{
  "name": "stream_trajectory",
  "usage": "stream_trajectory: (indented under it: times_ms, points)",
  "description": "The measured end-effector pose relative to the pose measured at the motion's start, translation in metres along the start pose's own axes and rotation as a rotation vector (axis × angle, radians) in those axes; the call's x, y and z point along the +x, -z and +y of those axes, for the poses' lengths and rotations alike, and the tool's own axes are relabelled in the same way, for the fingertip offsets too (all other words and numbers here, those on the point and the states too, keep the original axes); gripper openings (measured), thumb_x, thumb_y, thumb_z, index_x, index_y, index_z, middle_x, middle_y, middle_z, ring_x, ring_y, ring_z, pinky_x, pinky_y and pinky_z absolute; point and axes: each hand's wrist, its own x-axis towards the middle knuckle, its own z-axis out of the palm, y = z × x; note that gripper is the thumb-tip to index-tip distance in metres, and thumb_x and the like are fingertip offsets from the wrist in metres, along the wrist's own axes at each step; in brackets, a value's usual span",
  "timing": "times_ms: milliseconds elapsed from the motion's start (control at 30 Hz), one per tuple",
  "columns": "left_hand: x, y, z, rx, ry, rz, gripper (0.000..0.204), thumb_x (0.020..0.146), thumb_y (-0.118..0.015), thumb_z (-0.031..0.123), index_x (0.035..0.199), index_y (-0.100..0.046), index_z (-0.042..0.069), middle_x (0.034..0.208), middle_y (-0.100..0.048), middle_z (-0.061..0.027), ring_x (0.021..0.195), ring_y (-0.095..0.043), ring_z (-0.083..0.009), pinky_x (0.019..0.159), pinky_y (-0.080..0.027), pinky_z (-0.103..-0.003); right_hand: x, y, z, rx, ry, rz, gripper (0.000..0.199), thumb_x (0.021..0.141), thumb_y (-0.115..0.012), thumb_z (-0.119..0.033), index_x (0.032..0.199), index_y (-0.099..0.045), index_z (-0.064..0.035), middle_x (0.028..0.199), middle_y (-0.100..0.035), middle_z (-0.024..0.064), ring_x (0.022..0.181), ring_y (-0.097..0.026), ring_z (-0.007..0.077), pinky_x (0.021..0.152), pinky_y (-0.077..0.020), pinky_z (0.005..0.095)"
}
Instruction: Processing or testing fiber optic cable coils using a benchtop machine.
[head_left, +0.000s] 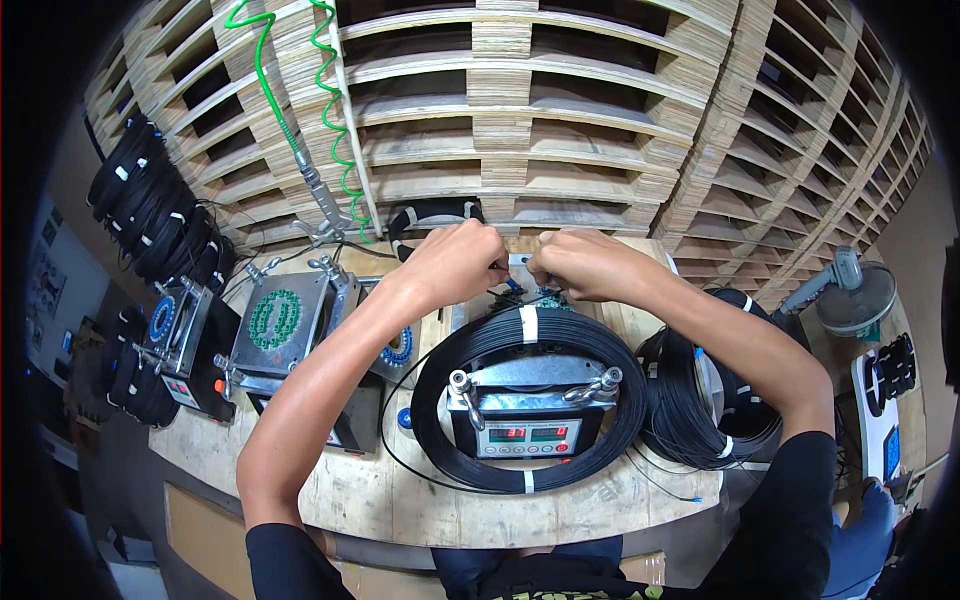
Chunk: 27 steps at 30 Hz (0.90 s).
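Both hands are raised side by side behind a coil of black cable [428, 400]. My left hand [458, 262] is closed, its fingertips pinched beside thin dark cable ends and a small blue piece [514, 285]. My right hand [583, 264] is closed too, fingers pressed together just right of that piece. What either pinches is too small or hidden to make out. The white-banded coil lies around the front of a metal bench machine [528, 436] with a lit red display and clamp knobs. Partly covered by the coil, a plate with green fittings [556, 298] sits below my right hand.
Left on the wooden table [370, 505] stand a machine with a ring of green fittings [272, 319] and one with blue fittings [161, 319]. More black cable coils [685, 420] lie right. Stacked pallets [500, 120] rise behind; a green spiral hose [325, 90] hangs there.
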Motion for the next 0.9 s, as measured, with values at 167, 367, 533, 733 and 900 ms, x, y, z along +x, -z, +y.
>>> stream_trajectory:
  times_ms: [167, 367, 533, 733, 900]
  points:
    - [0.002, -0.005, -0.007, -0.027, -0.037, 0.071, 0.014, 0.082, -0.073, 0.013, 0.090, -0.078, 0.003, 0.086, -0.072, -0.0225, 0.083, -0.070, -0.0399, 0.073, -0.056, -0.046, 0.009, -0.005, -0.001, -0.230, 0.099, -0.052, 0.015, 0.072, -0.072, 0.003, 0.086, -0.066, -0.0001, 0.089, -0.069, 0.0176, 0.089, -0.069, 0.0365, 0.071, -0.0534, 0.0450]
    - [0.000, -0.004, -0.006, -0.029, -0.045, 0.072, 0.013, 0.081, -0.073, 0.014, 0.089, -0.079, 0.005, 0.087, -0.073, -0.0211, 0.084, -0.071, -0.0386, 0.075, -0.057, -0.045, 0.007, 0.000, -0.006, 0.120, -0.065, -0.069, 0.018, 0.072, -0.074, 0.003, 0.089, -0.067, 0.0030, 0.077, -0.068, 0.0183, 0.078, -0.068, 0.0364, 0.067, -0.0514, 0.0436]
    - [0.006, -0.003, -0.007, 0.020, -0.114, 0.030, 0.012, 0.081, -0.075, 0.015, 0.088, -0.079, 0.006, 0.085, -0.073, -0.0190, 0.083, -0.072, -0.0368, 0.075, -0.057, -0.045, 0.010, -0.004, 0.016, 0.151, -0.089, -0.068, 0.020, 0.084, -0.078, -0.011, 0.092, -0.066, 0.0028, 0.080, -0.068, 0.0194, 0.079, -0.066, 0.0366, 0.067, -0.0502, 0.0446]
    - [0.012, -0.006, -0.005, 0.121, -0.203, 0.102, 0.011, 0.081, -0.076, 0.016, 0.084, -0.079, 0.007, 0.080, -0.072, -0.0175, 0.081, -0.072, -0.0356, 0.071, -0.057, -0.045, 0.019, -0.007, 0.017, 0.059, -0.068, -0.193, 0.020, 0.080, -0.079, -0.010, 0.088, -0.066, 0.0030, 0.080, -0.066, 0.0187, 0.084, -0.064, 0.0368, 0.073, -0.0488, 0.0476]
    - [0.015, -0.005, 0.000, 0.213, -0.240, 0.053, 0.010, 0.081, -0.076, 0.015, 0.083, -0.078, 0.006, 0.079, -0.072, -0.0171, 0.081, -0.072, -0.0358, 0.070, -0.057, -0.044, 0.010, -0.012, 0.018, 0.201, -0.146, -0.138, 0.020, 0.078, -0.079, -0.008, 0.089, -0.067, 0.0036, 0.083, -0.069, 0.0198, 0.083, -0.066, 0.0371, 0.072, -0.0501, 0.0456]
